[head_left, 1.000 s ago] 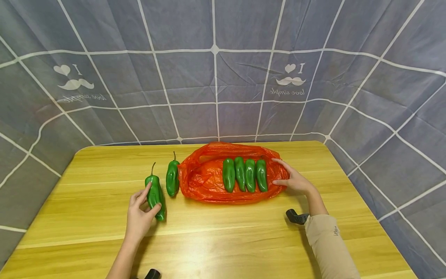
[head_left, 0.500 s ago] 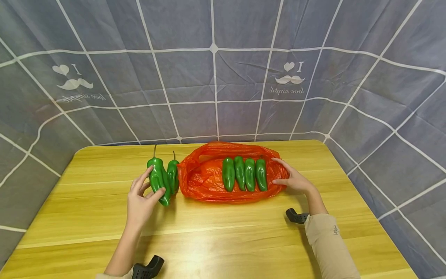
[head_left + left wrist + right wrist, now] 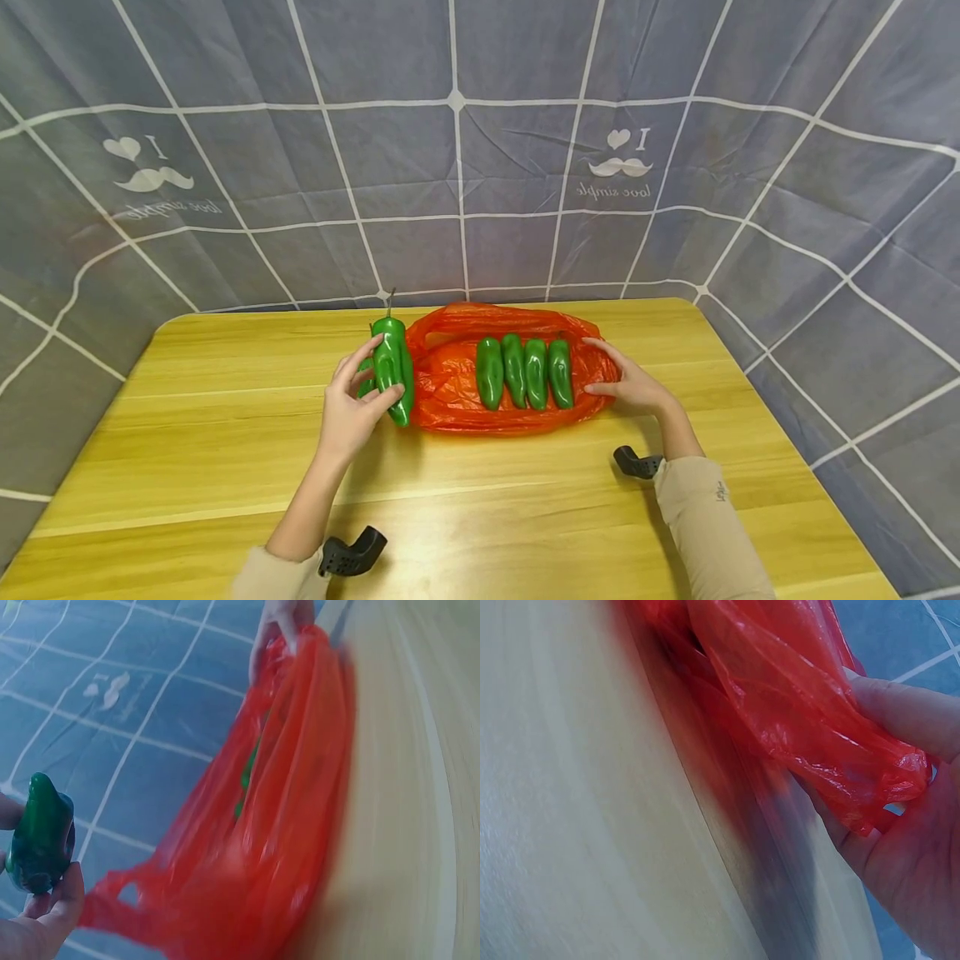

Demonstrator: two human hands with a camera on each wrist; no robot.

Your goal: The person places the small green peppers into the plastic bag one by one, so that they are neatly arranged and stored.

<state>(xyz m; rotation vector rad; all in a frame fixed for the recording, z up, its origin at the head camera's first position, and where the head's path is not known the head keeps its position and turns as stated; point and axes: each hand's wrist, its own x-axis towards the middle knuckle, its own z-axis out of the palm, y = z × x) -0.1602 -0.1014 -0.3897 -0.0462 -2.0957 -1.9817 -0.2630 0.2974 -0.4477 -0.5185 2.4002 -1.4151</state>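
My left hand (image 3: 351,417) holds a long green chili pepper (image 3: 392,362) between thumb and fingers, off the table at the left end of a red plastic bag (image 3: 453,392). Behind that hand, a second green pepper (image 3: 365,385) is mostly hidden. In the left wrist view, the held pepper (image 3: 41,836) sits between the fingertips, beside the bag (image 3: 247,877). My right hand (image 3: 636,387) grips the bag's right end; the right wrist view has thin red film (image 3: 802,712) between thumb and fingers. Several green peppers (image 3: 491,373) lie side by side inside the bag.
The bag lies on a wooden table (image 3: 480,508) near its far edge. A grey curtain (image 3: 405,167) with white lines hangs behind and at both sides. Black curved pieces (image 3: 354,552) sit at both wrists.
My left hand has lifted the pepper and carried it right and away from me, past the second pepper to the bag's left end. My right hand has stayed in place.
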